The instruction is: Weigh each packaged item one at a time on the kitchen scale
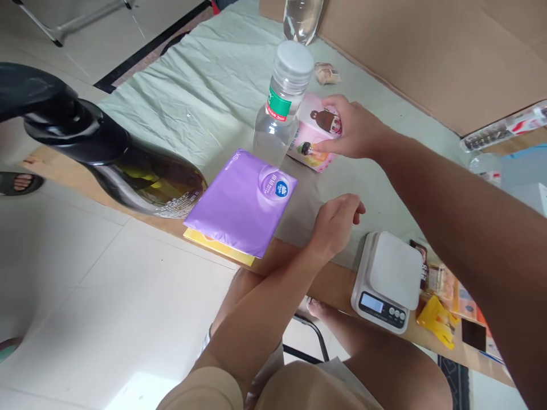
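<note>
The pink box point(315, 133) lies on the cloth point(205, 80), just left of the right hand point(354, 130), which touches it. Its long side seems to run far to near, though part is hidden. The right hand is spread wide, thumb on the printed face, fingers at the far edge; I cannot tell how firmly it grips. The left hand point(334, 226), fingers loosely curled, rests nearer and apart from the box; its palm is hidden. A water bottle point(277, 108) stands just left of the box, with 1 purple packet point(241, 202) nearer, and a scale point(387, 279) near right.
</note>
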`<state>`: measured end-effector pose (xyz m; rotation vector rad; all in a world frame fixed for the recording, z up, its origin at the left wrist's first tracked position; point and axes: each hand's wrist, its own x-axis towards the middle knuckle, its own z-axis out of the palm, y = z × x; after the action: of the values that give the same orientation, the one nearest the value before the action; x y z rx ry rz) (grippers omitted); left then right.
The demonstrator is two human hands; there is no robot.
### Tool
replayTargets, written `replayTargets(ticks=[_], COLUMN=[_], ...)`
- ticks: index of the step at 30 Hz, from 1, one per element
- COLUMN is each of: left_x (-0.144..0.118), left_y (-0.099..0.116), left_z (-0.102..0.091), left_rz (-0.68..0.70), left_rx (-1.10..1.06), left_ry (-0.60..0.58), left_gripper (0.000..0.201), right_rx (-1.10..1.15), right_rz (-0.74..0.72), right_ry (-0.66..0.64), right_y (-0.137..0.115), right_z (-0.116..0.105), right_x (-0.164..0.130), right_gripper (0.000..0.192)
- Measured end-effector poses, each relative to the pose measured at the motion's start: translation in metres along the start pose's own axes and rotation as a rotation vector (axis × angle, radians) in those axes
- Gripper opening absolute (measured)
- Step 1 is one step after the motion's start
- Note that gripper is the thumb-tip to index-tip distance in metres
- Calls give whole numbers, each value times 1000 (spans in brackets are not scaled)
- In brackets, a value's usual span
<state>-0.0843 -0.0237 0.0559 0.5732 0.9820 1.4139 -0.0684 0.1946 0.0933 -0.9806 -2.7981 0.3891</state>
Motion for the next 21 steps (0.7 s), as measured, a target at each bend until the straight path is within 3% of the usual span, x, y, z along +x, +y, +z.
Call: replayTargets(ticks=[3,6,11,16,21], left_x=[3,6,8,6,4], left_y=[-2,-4,-6,-15,-39], left_z=[4,6,12,27,45], left_rz=[10,14,23,50,223], left_rx=[-21,-71,-101,-2,330], left_ry=[-11,-5,66,-8,-122], left_gripper=[31,31,33,30,16], right_rx=[-57,-19,104,166,71], right_rz=[186,325,355,440,351], right_ry=[-49,78,307,374,365], right_y=[-1,4,18,10,4], right_z=[-16,-38,-66,-63,-48], right_x=[-39,-97,-218,-318,-358], right_gripper=[98,98,95,94,83])
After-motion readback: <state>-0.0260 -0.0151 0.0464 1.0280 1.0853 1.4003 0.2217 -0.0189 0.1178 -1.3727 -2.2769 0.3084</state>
